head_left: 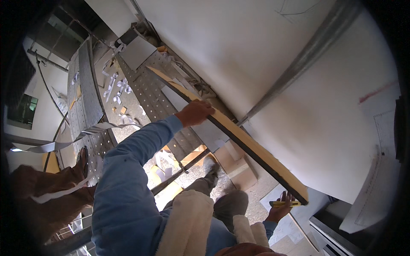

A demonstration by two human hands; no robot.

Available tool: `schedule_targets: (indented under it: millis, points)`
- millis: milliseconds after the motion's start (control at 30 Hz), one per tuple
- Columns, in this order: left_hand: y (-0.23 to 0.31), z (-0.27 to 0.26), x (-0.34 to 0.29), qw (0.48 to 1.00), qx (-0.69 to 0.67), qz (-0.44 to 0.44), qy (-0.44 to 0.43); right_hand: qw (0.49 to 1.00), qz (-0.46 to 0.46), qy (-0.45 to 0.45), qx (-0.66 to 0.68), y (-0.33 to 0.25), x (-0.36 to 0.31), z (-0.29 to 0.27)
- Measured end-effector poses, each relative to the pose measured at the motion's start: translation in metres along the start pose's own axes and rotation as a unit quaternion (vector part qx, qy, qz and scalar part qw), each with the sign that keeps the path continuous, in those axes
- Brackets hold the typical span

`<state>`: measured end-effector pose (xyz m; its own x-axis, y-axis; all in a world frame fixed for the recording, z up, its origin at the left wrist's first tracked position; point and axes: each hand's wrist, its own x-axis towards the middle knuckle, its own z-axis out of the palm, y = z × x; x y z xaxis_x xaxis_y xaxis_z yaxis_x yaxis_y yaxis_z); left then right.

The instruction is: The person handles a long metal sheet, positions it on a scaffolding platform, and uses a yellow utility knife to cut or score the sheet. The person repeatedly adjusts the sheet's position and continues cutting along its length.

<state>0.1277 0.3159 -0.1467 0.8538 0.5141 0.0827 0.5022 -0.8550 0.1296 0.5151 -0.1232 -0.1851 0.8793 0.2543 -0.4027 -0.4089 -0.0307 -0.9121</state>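
Observation:
A long narrow board point(252, 147), tan on its face with a dark edge, runs slantwise along the white wall point(239, 47). My left hand point(194, 113), at the end of a blue sleeve, grips the board's upper edge around its middle. My right hand point(279, 209) is at the board's near end, under its corner, with its fingers closed on a slim yellow tool point(285, 203). Whether that hand also bears the board I cannot tell.
A grey metal channel point(299, 64) crosses the wall. Perforated metal planks point(85, 85) and paper scraps lie below. Cardboard boxes point(235, 164) stand by my grey-trousered legs and shoe point(211, 170). Another person's brown trousers and shoe point(81, 158) are at left. A cream cloth point(188, 222) hangs before me.

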Motion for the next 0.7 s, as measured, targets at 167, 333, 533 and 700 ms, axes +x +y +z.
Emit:
schedule_targets:
  millis: [167, 333, 533, 700]
  points:
    - [0.133, -0.060, 0.043, 0.991, -0.018, 0.112, 0.072, 0.998, 0.033, -0.049, 0.001, 0.005, -0.008, -0.039]
    - [0.308, -0.097, 0.055, 0.962, -0.054, 0.260, 0.063, 0.993, 0.054, -0.100, 0.039, 0.022, -0.028, -0.101]
    - [0.499, -0.120, 0.025, 0.894, -0.215, 0.393, 0.011, 0.985, 0.154, -0.070, 0.039, 0.048, -0.076, -0.271]
    - [0.629, -0.189, 0.019, 0.870, -0.205, 0.400, 0.202, 0.991, 0.125, -0.056, -0.006, 0.044, -0.065, -0.431]
